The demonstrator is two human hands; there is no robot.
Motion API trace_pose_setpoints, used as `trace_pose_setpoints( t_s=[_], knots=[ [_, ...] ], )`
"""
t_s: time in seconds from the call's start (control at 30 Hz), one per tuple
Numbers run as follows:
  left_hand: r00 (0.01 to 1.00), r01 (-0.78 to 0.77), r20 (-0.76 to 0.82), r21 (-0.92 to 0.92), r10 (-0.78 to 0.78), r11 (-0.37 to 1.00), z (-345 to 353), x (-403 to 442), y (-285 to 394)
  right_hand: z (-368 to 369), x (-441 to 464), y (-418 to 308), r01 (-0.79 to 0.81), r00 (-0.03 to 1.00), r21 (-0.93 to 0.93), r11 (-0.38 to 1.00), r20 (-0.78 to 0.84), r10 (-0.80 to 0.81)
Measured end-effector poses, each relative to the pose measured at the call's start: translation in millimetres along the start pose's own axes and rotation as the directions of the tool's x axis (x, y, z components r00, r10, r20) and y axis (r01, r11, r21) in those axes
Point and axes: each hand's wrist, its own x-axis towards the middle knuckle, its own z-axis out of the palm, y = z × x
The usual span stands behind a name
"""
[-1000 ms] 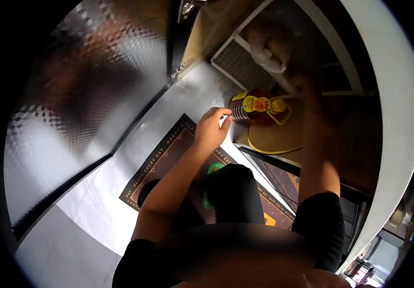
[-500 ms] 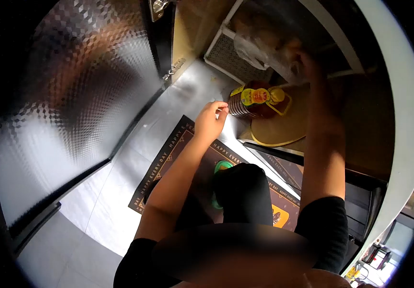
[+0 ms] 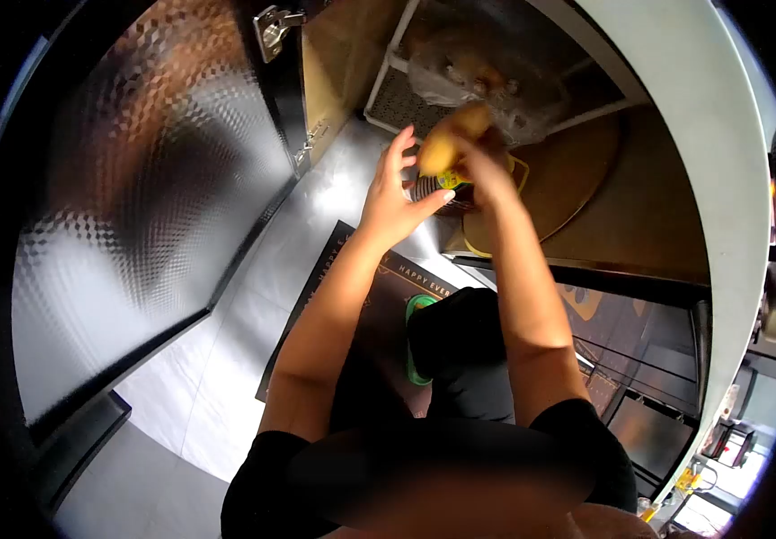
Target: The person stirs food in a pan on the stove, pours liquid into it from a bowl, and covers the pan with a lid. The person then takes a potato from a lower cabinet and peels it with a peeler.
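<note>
In the head view my right hand point(image 3: 487, 171), blurred by motion, is closed on a yellow-brown potato point(image 3: 442, 154). Its outline is smeared, so I cannot tell whether there is a second one behind it. My left hand point(image 3: 391, 196) is just left of the potato, fingers and thumb spread, holding nothing. Behind both hands lies a cooking oil bottle point(image 3: 427, 187) with a yellow label, largely covered. A clear plastic bag point(image 3: 442, 76) with roundish brown things in it rests beyond, on the white-framed rack point(image 3: 391, 97) in the cabinet.
A round wooden board point(image 3: 576, 193) lies on the cabinet floor to the right. The patterned cabinet door point(image 3: 163, 207) hangs open on the left. Below are a dark floor mat point(image 3: 388, 292) and my green shoe point(image 3: 418, 346). A pale counter edge point(image 3: 738, 225) curves along the right.
My right hand has come from the bag at the back toward my left hand, bringing the potato in front of the bottle. My left hand has opened wider, and the view has shifted slightly.
</note>
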Motion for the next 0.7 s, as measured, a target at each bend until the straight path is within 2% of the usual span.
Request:
trace_pose_setpoints(
  t_s=[0.07, 0.1, 0.13, 0.17, 0.23, 0.27, 0.3, 0.37, 0.43, 0.5, 0.57, 0.63, 0.7],
  knots=[
    [0.997, 0.060, 0.038, 0.138, -0.066, 0.989, -2.9, 1.6, -5.9, 10.5, -26.4, 7.8, 0.240, 0.970, -0.278, 0.930, 0.109, -0.217],
    [0.994, 0.084, 0.055, 0.205, -0.097, 0.975, -4.7, 2.7, -11.8, 13.7, -36.4, -0.1, 0.394, 0.919, -0.319, 0.862, 0.154, -0.363],
    [0.992, 0.112, 0.061, -0.011, -0.112, 0.994, -4.8, 0.3, -22.6, 11.4, -40.1, -13.8, 0.394, 0.911, -0.335, 0.856, 0.266, -0.315],
    [0.991, 0.114, 0.098, -0.192, -0.096, 0.975, -6.4, -0.7, -43.1, 5.1, -26.3, -17.3, 0.271, 0.923, -0.293, 0.917, 0.348, -0.162],
    [0.947, 0.308, 0.066, -0.454, -0.313, 0.836, -8.3, -4.6, -32.1, -12.6, -3.8, -50.3, 0.211, 0.976, -0.570, 0.794, 0.084, -0.200],
    [0.938, 0.337, 0.095, -0.480, -0.334, 0.810, -13.4, -3.4, -28.7, -24.9, 26.9, -47.8, 0.237, 0.928, -0.795, 0.558, 0.016, -0.371],
    [0.936, 0.345, 0.106, -0.476, -0.336, 0.809, -17.6, -3.5, -29.4, -38.2, 63.7, -40.6, 0.187, 0.840, -0.944, 0.272, 0.010, -0.543],
    [0.949, 0.303, 0.072, -0.485, -0.308, 0.820, -22.4, -5.0, -23.5, -60.2, 132.0, -37.0, 0.069, 0.957, -0.932, 0.355, -0.039, -0.289],
    [0.950, 0.296, 0.080, -0.539, -0.302, 0.788, -26.4, -8.7, -17.6, -86.6, 207.9, -1.4, 0.113, 0.948, -0.951, 0.289, 0.016, -0.318],
    [0.947, 0.298, 0.080, -0.583, -0.312, 0.756, -29.5, -8.9, -14.0, -100.8, 264.1, 29.5, 0.142, 0.958, -0.931, 0.335, 0.045, -0.282],
    [0.936, 0.316, 0.076, -0.611, -0.344, 0.725, -31.5, -12.3, -11.2, -97.5, 286.8, 47.5, 0.136, 0.984, -0.858, 0.495, 0.058, -0.170],
    [0.950, 0.267, 0.040, -0.615, -0.309, 0.742, -32.3, -11.9, -14.3, -80.6, 296.2, 54.8, 0.266, 0.932, -0.894, 0.362, 0.141, -0.334],
    [0.956, 0.237, 0.009, -0.616, -0.294, 0.752, -35.6, -11.5, -16.0, -69.9, 315.7, 70.0, 0.338, 0.865, -0.930, 0.147, 0.245, -0.437]
  ],
)
